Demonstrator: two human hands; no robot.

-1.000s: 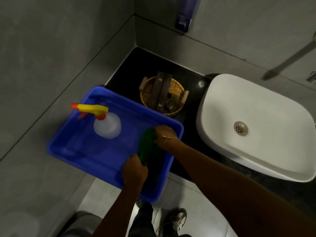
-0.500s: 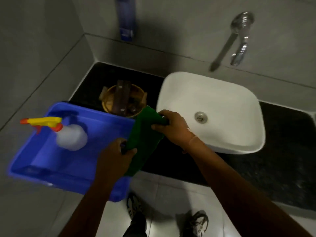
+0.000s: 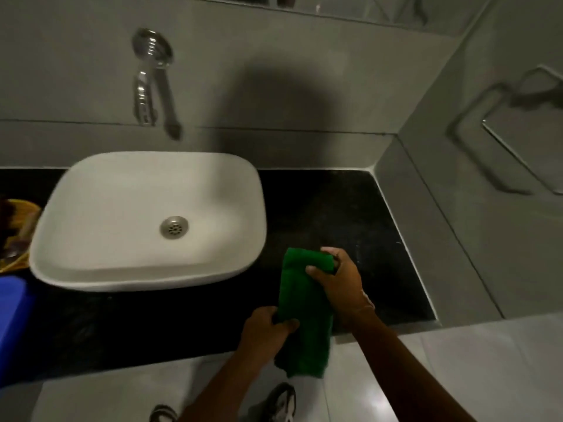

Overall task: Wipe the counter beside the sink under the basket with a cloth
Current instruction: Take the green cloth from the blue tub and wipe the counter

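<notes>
Since a moment ago, both hands have carried the green cloth from the blue tub to the sink's other side. Nearest, the left hand pinches its side edge; beyond, the right hand grips its top over the black counter. Farther left sit the sink and the basket.
</notes>
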